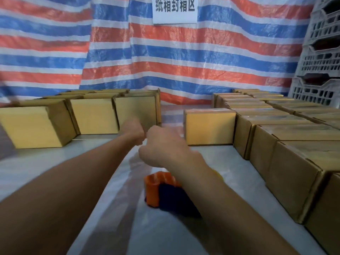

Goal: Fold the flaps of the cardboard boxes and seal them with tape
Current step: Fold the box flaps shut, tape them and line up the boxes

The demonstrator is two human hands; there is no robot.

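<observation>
The unsealed brown cardboard box [137, 109] lay at twelve o'clock, just beyond the left hand [133, 130], its long axis nine-to-three. The right hand [160, 146] sat farther back. Both hands were curled, nothing visibly held.

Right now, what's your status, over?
Left hand, right hand stretched toward open box, blurred, grip unclear. Tape dispenser lying on table under right forearm. Nothing in the way.
</observation>
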